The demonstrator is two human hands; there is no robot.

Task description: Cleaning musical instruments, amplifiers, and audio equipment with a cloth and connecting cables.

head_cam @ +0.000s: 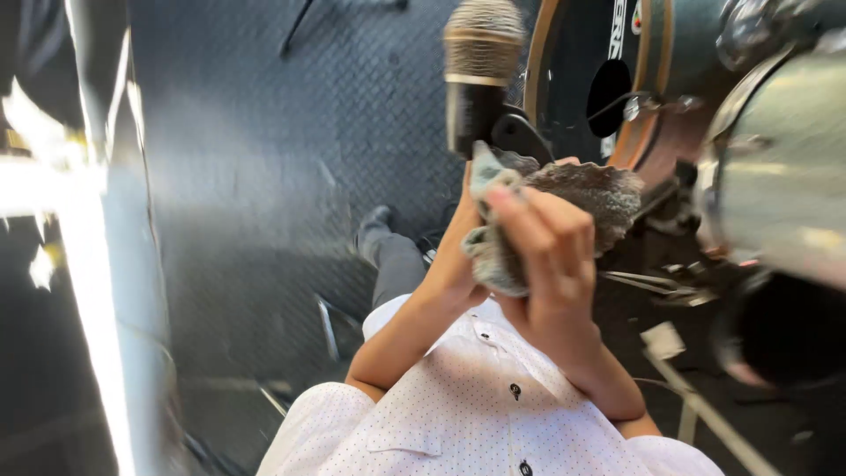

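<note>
A microphone [480, 70] with a metal mesh head and a black body sits in a black clip [520, 134] at the top middle. Just below it, both my hands bunch a grey fuzzy cloth [592, 196] up against the microphone's lower body. My right hand [548, 256] is in front, its fingers curled over the cloth. My left hand [451, 264] comes up from the left and presses the cloth from behind; its fingers are mostly hidden. The sleeves and buttoned front of my white dotted shirt [458, 414] fill the bottom.
A bass drum [582, 53] with a round port hole lies at the upper right, and a shiny drum shell [784, 176] beside it. Stand legs [696, 405] cross the dark textured floor [264, 132]. My dark trouser leg and shoe [383, 242] point up. A bright reflective panel [97, 264] runs down the left.
</note>
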